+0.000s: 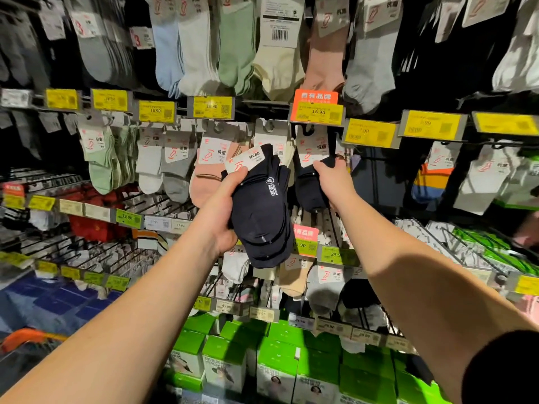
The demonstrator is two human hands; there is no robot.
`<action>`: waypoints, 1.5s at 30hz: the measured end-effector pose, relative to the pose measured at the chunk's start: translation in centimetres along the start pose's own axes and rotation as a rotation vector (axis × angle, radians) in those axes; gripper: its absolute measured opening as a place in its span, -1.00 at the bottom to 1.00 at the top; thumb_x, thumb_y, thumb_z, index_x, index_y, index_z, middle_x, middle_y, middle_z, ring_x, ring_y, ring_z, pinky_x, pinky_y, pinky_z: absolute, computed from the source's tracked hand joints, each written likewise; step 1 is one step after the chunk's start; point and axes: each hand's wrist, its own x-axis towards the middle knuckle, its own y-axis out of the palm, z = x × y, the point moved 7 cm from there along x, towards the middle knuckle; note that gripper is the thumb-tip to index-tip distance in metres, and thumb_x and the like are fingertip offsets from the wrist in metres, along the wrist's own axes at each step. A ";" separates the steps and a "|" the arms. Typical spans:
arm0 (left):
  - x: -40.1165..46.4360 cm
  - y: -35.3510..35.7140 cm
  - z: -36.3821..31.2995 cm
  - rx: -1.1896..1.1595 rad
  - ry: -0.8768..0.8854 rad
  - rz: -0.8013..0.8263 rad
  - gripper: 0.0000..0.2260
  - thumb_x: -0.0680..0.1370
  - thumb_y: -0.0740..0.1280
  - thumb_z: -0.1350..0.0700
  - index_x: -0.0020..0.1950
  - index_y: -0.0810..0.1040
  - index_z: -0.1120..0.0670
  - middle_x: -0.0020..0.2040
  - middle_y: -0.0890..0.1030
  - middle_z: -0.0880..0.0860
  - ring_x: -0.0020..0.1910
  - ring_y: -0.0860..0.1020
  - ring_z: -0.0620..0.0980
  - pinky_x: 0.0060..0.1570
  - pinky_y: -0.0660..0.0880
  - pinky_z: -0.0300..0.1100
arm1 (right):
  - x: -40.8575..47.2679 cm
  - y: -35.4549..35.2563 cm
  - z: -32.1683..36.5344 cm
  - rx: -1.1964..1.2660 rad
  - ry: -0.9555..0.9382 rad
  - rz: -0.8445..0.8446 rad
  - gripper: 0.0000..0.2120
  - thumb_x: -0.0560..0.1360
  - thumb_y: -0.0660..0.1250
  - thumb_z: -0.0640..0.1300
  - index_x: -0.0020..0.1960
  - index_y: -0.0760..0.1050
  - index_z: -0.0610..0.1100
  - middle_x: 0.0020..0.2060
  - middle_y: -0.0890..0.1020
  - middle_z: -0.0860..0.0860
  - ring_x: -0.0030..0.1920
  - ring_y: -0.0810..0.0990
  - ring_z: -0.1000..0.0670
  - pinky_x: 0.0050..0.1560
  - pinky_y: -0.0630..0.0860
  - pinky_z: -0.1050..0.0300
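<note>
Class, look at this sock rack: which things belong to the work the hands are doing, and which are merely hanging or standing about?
In the job:
left hand gripping the navy sock bundle; right hand gripping the hanging dark socks.

Just about:
pink socks, green socks, yellow price tag, green boxes.

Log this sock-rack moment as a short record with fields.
left hand: grips navy sock bundle, off the hooks
right hand: grips hanging navy socks
price tag above: yellow, reads 16.90
left neighbour: pink socks, hanging
below: green boxes
</note>
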 end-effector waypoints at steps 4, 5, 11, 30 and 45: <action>0.0 0.2 0.1 0.003 -0.008 -0.005 -0.73 0.62 0.30 -0.07 0.18 0.63 0.07 0.09 0.72 0.10 0.00 0.70 0.06 0.04 0.60 -0.05 | 0.7 0.3 0.2 -0.110 0.026 -0.003 -0.34 0.62 0.24 0.06 0.60 0.11 -0.17 0.50 0.35 -0.12 0.45 0.37 -0.19 0.33 0.36 0.01; 0.0 0.3 0.2 0.005 -0.010 -0.002 -0.73 0.62 0.29 -0.07 0.18 0.63 0.07 0.10 0.71 0.11 0.01 0.70 0.06 0.05 0.60 -0.05 | 0.8 0.4 0.2 -0.122 0.040 0.004 -0.33 0.61 0.24 0.08 0.60 0.12 -0.17 0.51 0.35 -0.12 0.45 0.36 -0.19 0.36 0.38 -0.01; 0.0 0.0 0.5 0.014 0.010 -0.031 -0.71 0.62 0.31 -0.06 0.26 0.61 0.06 0.14 0.70 0.10 0.06 0.69 0.07 0.08 0.61 -0.04 | 1.0 0.3 -0.7 -0.161 0.053 0.042 -0.29 0.61 0.27 0.13 0.59 0.11 -0.19 0.52 0.32 -0.10 0.49 0.33 -0.17 0.33 0.32 0.07; 0.2 -0.5 4.0 0.210 0.125 -0.113 -0.57 0.55 0.43 0.02 0.40 0.42 -0.02 0.12 0.70 0.02 0.00 0.71 -0.03 -0.16 0.62 -0.16 | -15.9 1.5 0.0 0.291 -0.018 0.279 -0.69 0.61 0.20 0.22 0.03 0.53 0.00 -0.13 0.68 0.12 -0.06 0.67 0.11 0.15 0.57 0.06; 0.2 0.8 2.9 0.699 0.268 -0.181 -0.51 0.67 0.14 -0.13 0.58 0.16 -0.07 0.27 0.44 -0.10 0.19 0.43 -0.11 -0.16 0.35 -0.36 | -15.6 1.2 -1.6 0.541 0.161 0.323 -0.85 0.62 0.28 -0.12 0.14 0.59 -0.06 0.02 0.74 -0.05 0.01 0.72 -0.04 0.15 0.59 -0.05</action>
